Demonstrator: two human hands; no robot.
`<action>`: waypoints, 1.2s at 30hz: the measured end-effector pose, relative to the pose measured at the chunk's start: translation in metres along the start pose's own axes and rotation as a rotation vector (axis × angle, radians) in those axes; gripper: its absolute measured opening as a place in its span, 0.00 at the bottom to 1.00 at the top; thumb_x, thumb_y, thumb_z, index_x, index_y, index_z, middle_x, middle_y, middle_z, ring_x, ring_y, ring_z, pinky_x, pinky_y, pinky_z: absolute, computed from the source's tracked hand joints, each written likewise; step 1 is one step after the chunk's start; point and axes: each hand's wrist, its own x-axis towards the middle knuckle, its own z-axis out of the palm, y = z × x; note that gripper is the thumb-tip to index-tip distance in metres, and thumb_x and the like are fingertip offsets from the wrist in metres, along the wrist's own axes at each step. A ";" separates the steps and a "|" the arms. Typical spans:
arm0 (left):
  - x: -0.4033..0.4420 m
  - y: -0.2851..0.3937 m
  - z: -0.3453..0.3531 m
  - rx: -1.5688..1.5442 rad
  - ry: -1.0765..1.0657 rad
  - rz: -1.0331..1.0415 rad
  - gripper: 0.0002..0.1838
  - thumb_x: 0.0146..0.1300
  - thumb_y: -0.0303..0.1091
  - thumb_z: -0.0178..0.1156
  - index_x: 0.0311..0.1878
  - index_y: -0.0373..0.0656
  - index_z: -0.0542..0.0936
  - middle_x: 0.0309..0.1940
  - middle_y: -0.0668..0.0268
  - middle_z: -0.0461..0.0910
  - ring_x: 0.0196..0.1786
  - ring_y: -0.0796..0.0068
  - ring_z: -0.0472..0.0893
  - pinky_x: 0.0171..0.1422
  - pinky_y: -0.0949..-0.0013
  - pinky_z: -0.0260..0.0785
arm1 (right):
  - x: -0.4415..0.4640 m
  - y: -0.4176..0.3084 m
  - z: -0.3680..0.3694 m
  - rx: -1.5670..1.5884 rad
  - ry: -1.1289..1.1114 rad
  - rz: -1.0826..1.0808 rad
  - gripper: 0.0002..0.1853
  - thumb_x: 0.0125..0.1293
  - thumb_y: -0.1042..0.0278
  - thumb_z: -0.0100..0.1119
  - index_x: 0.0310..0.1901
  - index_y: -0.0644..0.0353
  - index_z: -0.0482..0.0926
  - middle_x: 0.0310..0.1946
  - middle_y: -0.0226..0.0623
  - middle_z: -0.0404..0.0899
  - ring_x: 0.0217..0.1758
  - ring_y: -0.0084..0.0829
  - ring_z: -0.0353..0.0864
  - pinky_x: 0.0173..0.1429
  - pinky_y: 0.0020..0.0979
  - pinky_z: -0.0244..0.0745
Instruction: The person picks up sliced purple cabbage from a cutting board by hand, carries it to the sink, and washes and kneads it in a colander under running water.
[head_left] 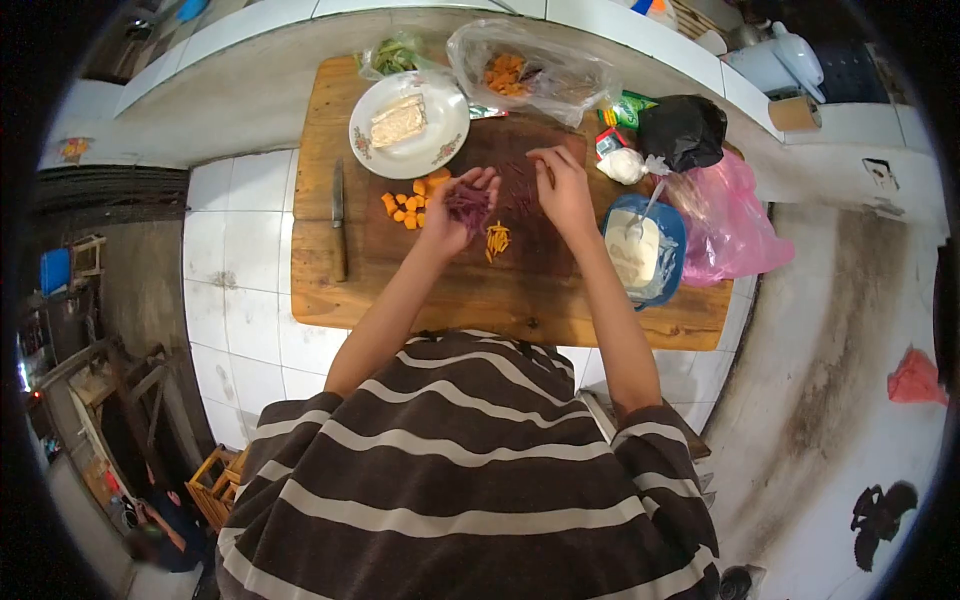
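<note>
My left hand (pixel 462 212) is palm up with a pile of purple strips (pixel 468 206) in it, above the dark cutting board (pixel 545 235). To its right, my right hand (pixel 562 185) hovers over the board with fingers bent; whether its fingertips hold anything is too small to tell. More purple strips (pixel 520 190) lie on the board between my hands. Orange chunks (pixel 405 208) sit left of my left hand, and thin orange sticks (pixel 498 240) lie just below it. Behind is a white plate (pixel 436 157) bearing a pale block (pixel 398 121).
A knife (pixel 338 220) lies at the table's left. At the right stand a blue container (pixel 672 262) of white batter with a spoon, a pink bag (pixel 730 225) and a black bag (pixel 685 130). A clear bag (pixel 575 75) lies at the back. A person (pixel 170 525) is at lower left.
</note>
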 end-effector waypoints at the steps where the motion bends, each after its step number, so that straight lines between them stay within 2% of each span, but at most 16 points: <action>1: -0.004 0.006 -0.012 -0.085 -0.015 0.011 0.20 0.68 0.34 0.48 0.58 0.33 0.66 0.61 0.53 0.70 0.63 0.53 0.71 0.64 0.56 0.70 | -0.005 0.025 0.009 -0.032 -0.068 -0.008 0.12 0.60 0.80 0.52 0.45 0.64 0.79 0.45 0.47 0.76 0.48 0.47 0.77 0.52 0.41 0.72; 4: -0.024 0.021 -0.022 -0.090 -0.093 0.025 0.19 0.68 0.34 0.48 0.58 0.32 0.67 0.62 0.51 0.69 0.64 0.53 0.70 0.66 0.56 0.69 | -0.017 0.052 0.033 -0.206 -0.186 -0.143 0.21 0.58 0.81 0.52 0.55 0.59 0.75 0.56 0.44 0.71 0.60 0.46 0.71 0.63 0.41 0.67; 5: -0.034 0.024 -0.019 -0.084 -0.014 0.058 0.18 0.68 0.33 0.48 0.56 0.31 0.68 0.61 0.50 0.69 0.64 0.53 0.70 0.66 0.56 0.68 | -0.018 0.056 0.040 -0.277 -0.216 -0.208 0.24 0.58 0.81 0.53 0.58 0.57 0.74 0.60 0.43 0.69 0.63 0.46 0.68 0.67 0.41 0.65; 8: -0.050 0.033 -0.015 -0.052 0.032 0.057 0.15 0.68 0.32 0.47 0.54 0.34 0.69 0.60 0.52 0.70 0.62 0.55 0.71 0.66 0.55 0.68 | -0.016 0.052 0.058 -0.364 -0.183 -0.186 0.29 0.56 0.81 0.53 0.62 0.53 0.70 0.66 0.39 0.63 0.69 0.45 0.62 0.71 0.42 0.60; 11: -0.058 0.034 -0.010 -0.065 0.085 0.092 0.15 0.69 0.33 0.46 0.54 0.34 0.70 0.60 0.52 0.70 0.63 0.55 0.70 0.67 0.55 0.68 | -0.018 0.050 0.062 -0.434 -0.342 -0.348 0.27 0.57 0.80 0.54 0.61 0.54 0.71 0.65 0.38 0.65 0.68 0.43 0.64 0.71 0.43 0.60; 17: -0.065 0.035 -0.019 -0.039 0.066 0.118 0.15 0.68 0.33 0.47 0.52 0.33 0.71 0.59 0.52 0.71 0.63 0.55 0.70 0.66 0.56 0.68 | -0.026 0.089 0.034 -0.356 -0.584 -0.406 0.24 0.58 0.77 0.56 0.59 0.55 0.73 0.63 0.38 0.68 0.67 0.42 0.65 0.70 0.43 0.62; 20: -0.068 0.035 -0.016 -0.060 0.046 0.105 0.14 0.69 0.33 0.46 0.51 0.34 0.72 0.59 0.53 0.71 0.63 0.56 0.70 0.66 0.57 0.69 | -0.032 0.090 0.016 -0.312 -0.567 -0.293 0.20 0.60 0.74 0.55 0.56 0.54 0.75 0.61 0.38 0.69 0.66 0.44 0.65 0.69 0.43 0.63; 23: -0.068 0.031 -0.016 -0.067 0.030 0.093 0.14 0.70 0.32 0.45 0.51 0.35 0.73 0.60 0.54 0.70 0.63 0.58 0.71 0.65 0.58 0.69 | -0.031 0.075 0.014 -0.363 -0.286 -0.257 0.21 0.62 0.69 0.57 0.59 0.53 0.73 0.64 0.42 0.65 0.68 0.48 0.61 0.69 0.45 0.61; 26: -0.068 0.029 -0.015 -0.066 0.064 0.106 0.14 0.70 0.33 0.45 0.51 0.36 0.74 0.60 0.55 0.71 0.63 0.58 0.71 0.65 0.57 0.69 | -0.046 0.069 0.020 -0.410 -0.291 -0.201 0.22 0.65 0.61 0.56 0.60 0.53 0.71 0.67 0.44 0.60 0.70 0.53 0.56 0.71 0.47 0.59; 32: -0.068 0.029 -0.023 -0.049 0.043 0.116 0.16 0.68 0.33 0.47 0.53 0.34 0.72 0.60 0.52 0.70 0.65 0.55 0.68 0.66 0.54 0.68 | -0.068 0.076 0.028 -0.371 -0.392 -0.157 0.24 0.63 0.65 0.60 0.61 0.54 0.69 0.61 0.44 0.64 0.66 0.50 0.61 0.64 0.44 0.69; 36: -0.069 0.029 -0.021 -0.056 0.060 0.119 0.16 0.68 0.34 0.47 0.54 0.33 0.71 0.60 0.51 0.70 0.64 0.54 0.69 0.66 0.54 0.69 | -0.070 0.079 0.028 -0.371 -0.370 -0.142 0.26 0.61 0.66 0.61 0.61 0.58 0.68 0.56 0.43 0.66 0.61 0.48 0.65 0.59 0.42 0.72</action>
